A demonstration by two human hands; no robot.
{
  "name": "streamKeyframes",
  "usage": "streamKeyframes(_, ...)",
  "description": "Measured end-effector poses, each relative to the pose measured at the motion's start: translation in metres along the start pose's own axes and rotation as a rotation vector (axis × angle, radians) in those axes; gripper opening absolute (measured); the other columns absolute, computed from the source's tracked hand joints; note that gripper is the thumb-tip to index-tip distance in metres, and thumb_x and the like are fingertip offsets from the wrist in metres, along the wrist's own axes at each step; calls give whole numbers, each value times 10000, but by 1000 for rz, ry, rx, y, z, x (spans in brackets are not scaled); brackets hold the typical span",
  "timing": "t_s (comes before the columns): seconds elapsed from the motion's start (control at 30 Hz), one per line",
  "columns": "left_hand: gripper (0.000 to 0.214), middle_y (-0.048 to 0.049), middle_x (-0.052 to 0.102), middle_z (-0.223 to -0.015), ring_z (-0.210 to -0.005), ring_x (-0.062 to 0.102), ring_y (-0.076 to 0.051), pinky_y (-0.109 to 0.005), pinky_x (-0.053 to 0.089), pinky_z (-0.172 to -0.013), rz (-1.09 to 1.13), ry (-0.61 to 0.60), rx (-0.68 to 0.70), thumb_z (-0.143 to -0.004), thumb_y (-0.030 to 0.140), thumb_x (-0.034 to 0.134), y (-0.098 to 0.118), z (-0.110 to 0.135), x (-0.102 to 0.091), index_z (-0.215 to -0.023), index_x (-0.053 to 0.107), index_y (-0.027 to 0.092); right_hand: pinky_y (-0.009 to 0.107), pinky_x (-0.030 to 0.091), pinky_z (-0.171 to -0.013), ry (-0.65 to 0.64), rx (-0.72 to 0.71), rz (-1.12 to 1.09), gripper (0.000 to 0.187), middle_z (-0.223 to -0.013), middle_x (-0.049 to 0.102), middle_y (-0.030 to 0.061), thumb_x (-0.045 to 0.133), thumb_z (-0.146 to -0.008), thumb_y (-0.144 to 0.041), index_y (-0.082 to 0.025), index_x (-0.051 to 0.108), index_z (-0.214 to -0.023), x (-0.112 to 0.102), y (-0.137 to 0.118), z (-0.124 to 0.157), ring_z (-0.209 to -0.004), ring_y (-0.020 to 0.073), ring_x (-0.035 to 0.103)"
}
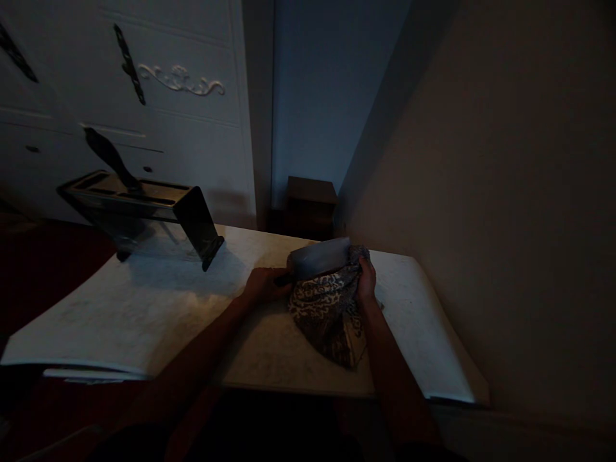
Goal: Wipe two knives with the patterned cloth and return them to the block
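The room is dim. My left hand [264,286] is closed round the dark handle of a broad cleaver [320,257], whose wide grey blade lies across the middle of the white table [144,308]. A patterned cloth [327,308] is bunched under and against the blade. My right hand [366,280] grips this cloth at the blade's right end, fingers closed on the fabric.
A knife block [139,205] with clear sides stands at the table's back left, one dark-handled knife [110,154] sticking out of its top. A white cabinet [168,96] is behind it. A small dark stand [310,205] sits by the wall. A plain wall is close on the right.
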State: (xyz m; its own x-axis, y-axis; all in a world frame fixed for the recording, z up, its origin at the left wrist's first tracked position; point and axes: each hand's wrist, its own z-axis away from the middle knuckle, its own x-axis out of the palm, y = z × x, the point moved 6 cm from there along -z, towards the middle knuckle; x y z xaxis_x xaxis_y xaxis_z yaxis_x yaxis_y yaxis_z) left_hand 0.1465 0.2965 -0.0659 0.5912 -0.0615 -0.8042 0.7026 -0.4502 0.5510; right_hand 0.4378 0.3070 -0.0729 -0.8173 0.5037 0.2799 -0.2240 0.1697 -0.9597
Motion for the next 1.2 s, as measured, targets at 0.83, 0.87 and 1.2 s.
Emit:
streamKeyframes(0.83, 494, 127, 336, -463, -263, 266, -45, -169, 176, -254, 1466, -116, -345, -683, 514, 757, 17, -5, 14, -931, 500, 173, 365, 510, -847, -119, 116, -25, 510, -973, 707, 37, 735, -634, -526, -164, 648, -984, 18, 3, 14, -898, 214, 647)
streamKeyframes(0.87, 485, 126, 333, -472, -264, 265, -44, -166, 177, -255, 1529, -151, -346, -703, 515, 744, 18, -5, 15, -943, 496, 175, 370, 507, -858, -125, 105, -29, 524, -999, 702, 42, 731, -645, -526, -164, 640, -1014, 19, 2, 15, -913, 216, 645)
streamKeyframes(1.2, 353, 55, 405, -599, -368, 371, -77, -188, 292, -307, 1835, -361, -382, -840, 506, 618, 23, -2, 30, -930, 487, 191, 326, 487, -771, -121, -6, 54, 556, -917, 640, 0, 760, -589, -426, -193, 544, -1046, 22, -6, 24, -813, 174, 592)
